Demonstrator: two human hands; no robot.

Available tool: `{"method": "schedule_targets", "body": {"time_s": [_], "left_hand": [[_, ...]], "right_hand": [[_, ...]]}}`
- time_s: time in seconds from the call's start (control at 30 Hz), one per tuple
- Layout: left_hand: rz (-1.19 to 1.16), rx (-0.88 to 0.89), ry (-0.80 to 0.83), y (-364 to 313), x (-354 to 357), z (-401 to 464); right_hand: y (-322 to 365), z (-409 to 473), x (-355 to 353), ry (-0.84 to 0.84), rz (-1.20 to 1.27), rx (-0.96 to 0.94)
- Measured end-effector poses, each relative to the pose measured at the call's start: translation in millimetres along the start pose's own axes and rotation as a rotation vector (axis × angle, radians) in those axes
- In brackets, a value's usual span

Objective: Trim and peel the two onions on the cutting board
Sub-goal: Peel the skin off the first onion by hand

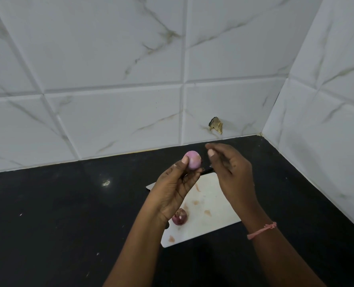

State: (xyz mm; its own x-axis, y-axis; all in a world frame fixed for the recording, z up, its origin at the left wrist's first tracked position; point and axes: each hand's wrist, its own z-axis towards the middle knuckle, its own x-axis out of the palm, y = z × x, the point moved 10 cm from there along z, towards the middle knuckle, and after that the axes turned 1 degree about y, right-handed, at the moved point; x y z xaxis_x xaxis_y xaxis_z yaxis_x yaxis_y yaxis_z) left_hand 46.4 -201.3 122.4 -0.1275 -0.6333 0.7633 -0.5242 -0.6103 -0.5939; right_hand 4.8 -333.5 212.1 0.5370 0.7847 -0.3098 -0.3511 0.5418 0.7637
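My left hand (173,189) holds a small peeled pink onion (193,160) between thumb and fingertips, raised above the far end of the white cutting board (213,206). Just right of the onion, my right hand (231,170) hovers with loosely curled fingers; nothing shows between its thumb and forefinger. A second onion (179,217), dark red with its skin on, lies on the board's left side, partly behind my left wrist. A knife lies along the board's far edge: its dark handle (207,170) shows between my hands and its blade tip (150,186) shows left of my left hand.
Thin pinkish peel scraps (207,212) are scattered on the board. The board sits on a black countertop (68,214) in a corner of white marble-look tiled walls. A chipped hole (215,125) marks the back wall above the counter.
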Motion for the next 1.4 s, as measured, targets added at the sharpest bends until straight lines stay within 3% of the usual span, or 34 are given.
{"method": "schedule_targets", "body": {"time_s": [0.2, 0.47, 0.67, 0.83, 1.13, 1.4], "left_hand": [[0.035, 0.052, 0.075, -5, 6, 1], [0.032, 0.060, 0.064, -6, 6, -1], [0.029, 0.051, 0.057, -4, 8, -2], [0.020, 0.041, 0.064, -4, 9, -2], [0.047, 0.047, 0.025, -4, 4, -2], [0.043, 0.006, -0.008, 2, -6, 1]], "right_hand": [[29, -5, 24, 0.182, 0.025, -0.221], [32, -8, 21, 0.127, 0.020, -0.271], [16, -5, 17, 0.103, 0.081, -0.123], [28, -3, 18, 0.145, 0.044, -0.243], [27, -5, 14, 0.094, -0.025, -0.248], [5, 0, 38, 0.277, -0.254, -0.092]]}}
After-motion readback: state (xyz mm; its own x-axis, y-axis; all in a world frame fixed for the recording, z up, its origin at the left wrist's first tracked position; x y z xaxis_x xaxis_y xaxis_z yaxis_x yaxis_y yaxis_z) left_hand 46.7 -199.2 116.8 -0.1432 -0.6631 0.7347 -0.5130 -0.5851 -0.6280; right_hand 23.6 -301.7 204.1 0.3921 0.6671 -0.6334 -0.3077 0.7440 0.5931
